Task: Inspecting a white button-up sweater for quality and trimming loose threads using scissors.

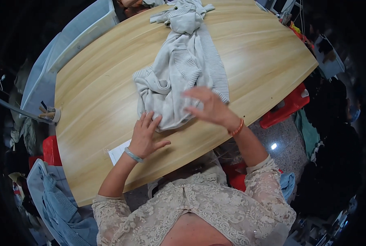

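Observation:
A light grey knitted sweater [179, 78] with ribbed bands lies bunched lengthwise on the wooden table [109, 94], stretching from near me to the far edge. My left hand [145, 133] rests at its near left corner, fingers spread, the fingertips touching the knit and the thumb out to the side. Over the near right part of the sweater is my right hand [209, 107], its fingers apart and slightly blurred; whether it touches the cloth I cannot tell. Neither hand grips anything. Beneath my left wrist a white sheet of paper [118, 152] lies partly covered.
Pale plastic bins [82, 35] stand along the far left edge. A small holder with tools [51, 113] sits at the left edge. Blue-grey knitwear [62, 205] fills a bin at lower left. Red plastic stools [287, 105] stand beyond the right edge and at left.

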A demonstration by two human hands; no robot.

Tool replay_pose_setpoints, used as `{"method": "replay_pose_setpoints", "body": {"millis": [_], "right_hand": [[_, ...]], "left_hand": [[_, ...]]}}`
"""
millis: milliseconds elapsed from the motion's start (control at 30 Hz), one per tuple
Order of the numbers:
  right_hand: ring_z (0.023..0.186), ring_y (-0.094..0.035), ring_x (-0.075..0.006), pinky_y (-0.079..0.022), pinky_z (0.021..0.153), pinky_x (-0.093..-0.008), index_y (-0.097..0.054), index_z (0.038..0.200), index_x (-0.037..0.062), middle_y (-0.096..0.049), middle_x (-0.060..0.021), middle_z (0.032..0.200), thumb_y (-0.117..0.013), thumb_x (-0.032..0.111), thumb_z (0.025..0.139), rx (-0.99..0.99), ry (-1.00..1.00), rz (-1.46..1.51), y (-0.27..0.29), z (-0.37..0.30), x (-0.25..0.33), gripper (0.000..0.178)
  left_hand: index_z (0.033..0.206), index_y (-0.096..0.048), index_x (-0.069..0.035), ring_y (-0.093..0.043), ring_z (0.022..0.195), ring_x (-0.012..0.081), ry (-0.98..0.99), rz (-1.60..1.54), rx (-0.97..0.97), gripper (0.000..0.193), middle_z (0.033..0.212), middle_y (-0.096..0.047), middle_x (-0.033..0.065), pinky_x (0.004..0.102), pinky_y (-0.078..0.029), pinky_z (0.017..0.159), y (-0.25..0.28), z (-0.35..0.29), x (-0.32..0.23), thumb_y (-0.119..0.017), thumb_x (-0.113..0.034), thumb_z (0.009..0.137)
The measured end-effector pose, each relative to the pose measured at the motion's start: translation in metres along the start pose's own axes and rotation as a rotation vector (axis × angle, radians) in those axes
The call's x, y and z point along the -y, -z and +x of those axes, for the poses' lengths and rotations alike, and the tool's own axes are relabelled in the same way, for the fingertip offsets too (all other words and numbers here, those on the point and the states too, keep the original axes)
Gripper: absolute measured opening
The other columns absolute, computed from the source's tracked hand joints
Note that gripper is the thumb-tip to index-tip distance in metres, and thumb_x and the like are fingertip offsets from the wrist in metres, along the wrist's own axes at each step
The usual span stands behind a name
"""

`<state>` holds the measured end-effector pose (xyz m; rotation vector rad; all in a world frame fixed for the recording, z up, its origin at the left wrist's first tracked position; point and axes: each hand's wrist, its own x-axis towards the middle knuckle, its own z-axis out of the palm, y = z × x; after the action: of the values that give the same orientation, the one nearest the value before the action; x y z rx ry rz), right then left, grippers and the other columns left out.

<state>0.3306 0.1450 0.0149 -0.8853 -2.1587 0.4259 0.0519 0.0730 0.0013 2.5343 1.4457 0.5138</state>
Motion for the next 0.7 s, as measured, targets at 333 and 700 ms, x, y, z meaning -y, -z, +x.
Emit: {"method": "replay_pose_setpoints", "body": {"millis": [333,700], "right_hand": [[0.086,-0.062,-0.0409,-0.050,0.076,-0.0477,-0.056,0.088,0.0040,-0.064,-0.0202,0.086,-0.063,0.025,0.084,0.271,-0.423,-0.048,-0.046,-0.037,-0.014,0.023],[0.076,-0.064,-0.0230,-0.051,0.072,-0.0345,-0.059,0.106,0.0019,-0.067,-0.0110,0.085,-0.057,0.009,0.089,0.987,-0.166,1.074,-0.144,-0.042,0.162,0.019]], "left_hand": [[0.089,-0.059,-0.001,-0.054,0.106,0.0392,0.046,-0.075,-0.132,0.028,0.100,-0.057,0.0175,0.0428,-0.046,0.093,0.007,-0.029,0.048,-0.056,0.009,0.062],[0.091,-0.062,-0.006,-0.060,0.101,0.0348,0.426,0.504,-0.025,0.017,0.102,-0.064,0.0134,0.0407,-0.048,0.083,0.092,-0.145,0.190,-0.055,0.000,0.077]]}}
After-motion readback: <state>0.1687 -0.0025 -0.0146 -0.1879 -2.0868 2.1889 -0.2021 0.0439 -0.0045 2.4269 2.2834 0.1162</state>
